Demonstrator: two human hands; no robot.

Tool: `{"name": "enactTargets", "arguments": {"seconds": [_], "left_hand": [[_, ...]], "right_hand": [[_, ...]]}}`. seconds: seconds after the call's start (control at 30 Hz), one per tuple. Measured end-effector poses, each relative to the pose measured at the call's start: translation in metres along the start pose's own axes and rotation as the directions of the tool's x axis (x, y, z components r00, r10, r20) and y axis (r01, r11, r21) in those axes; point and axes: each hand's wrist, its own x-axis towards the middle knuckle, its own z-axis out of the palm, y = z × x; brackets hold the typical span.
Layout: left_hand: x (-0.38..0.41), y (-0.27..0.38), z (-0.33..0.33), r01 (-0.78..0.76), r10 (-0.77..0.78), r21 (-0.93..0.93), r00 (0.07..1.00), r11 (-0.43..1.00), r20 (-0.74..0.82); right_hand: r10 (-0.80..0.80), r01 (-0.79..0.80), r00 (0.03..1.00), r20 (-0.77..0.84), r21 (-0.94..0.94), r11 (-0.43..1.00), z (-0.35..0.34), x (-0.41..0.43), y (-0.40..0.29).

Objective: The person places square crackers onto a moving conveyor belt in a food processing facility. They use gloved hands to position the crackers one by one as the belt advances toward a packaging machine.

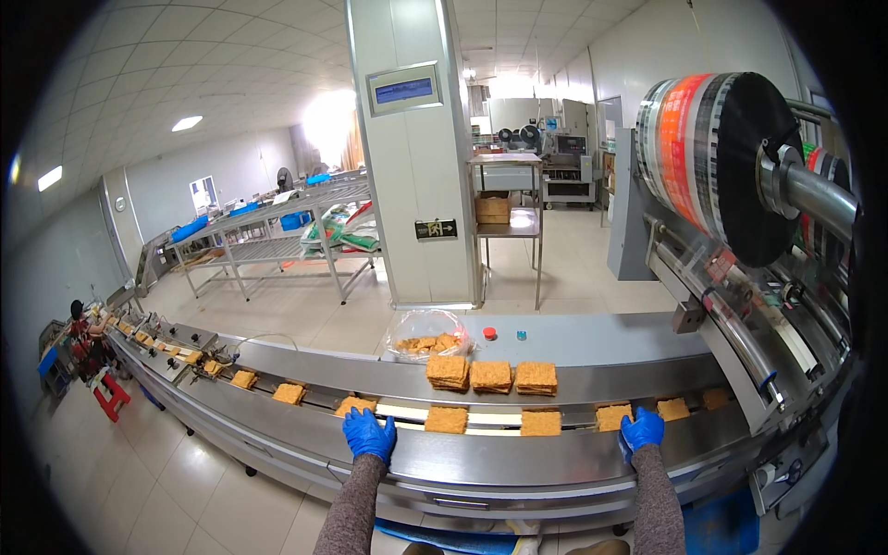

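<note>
Both my hands wear blue gloves at the near edge of a conveyor channel in a steel machine bed (485, 461). My left hand (369, 434) touches or lies just before a golden-brown square food piece (355, 404); its grip is unclear. My right hand (642, 429) is at the right edge of another square piece (612, 417), fingertips partly hidden. Between the hands, two more squares, one left (446, 420) and one right (540, 422), lie in the channel. Behind it stand three stacks of squares: left (447, 373), middle (491, 377) and right (536, 378).
A clear plastic bag (428, 334) of broken pieces lies behind the stacks, beside a red button (490, 334) and a green button (521, 336). A large printed film roll (694, 159) overhangs the right end. Far left, a person (89, 340) stands at the line near a red stool (111, 397).
</note>
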Motion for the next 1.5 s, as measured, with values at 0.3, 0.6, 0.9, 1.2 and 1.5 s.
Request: {"name": "enactTargets", "arguments": {"seconds": [0.3, 0.6, 0.9, 1.2, 1.5], "left_hand": [[0.009, 0.01, -0.021, -0.038, 0.065, -0.243, 0.992, 0.969, 0.107], [0.01, 0.011, -0.02, -0.012, 0.043, -0.159, 0.981, 0.987, 0.19], [0.007, 0.01, -0.023, 0.021, 0.011, -0.147, 0.977, 0.989, 0.212], [0.007, 0.011, -0.023, -0.039, 0.07, -0.194, 0.985, 0.98, 0.158], [0.0, 0.005, -0.007, -0.019, 0.02, -0.054, 1.0, 0.998, 0.019]], "right_hand": [[-0.155, 0.099, 0.91, -0.385, -0.161, 0.982, 0.036, 0.012, 0.025], [-0.251, 0.238, 0.878, -0.407, -0.084, 0.968, 0.032, 0.007, 0.021], [-0.005, -0.004, 0.988, -0.152, -0.062, 0.998, 0.018, 0.004, 0.011], [-0.176, 0.145, 0.916, -0.361, -0.114, 0.983, 0.039, 0.013, 0.029], [-0.106, 0.112, 0.975, -0.196, 0.018, 0.994, 0.025, 0.007, 0.019]]}}
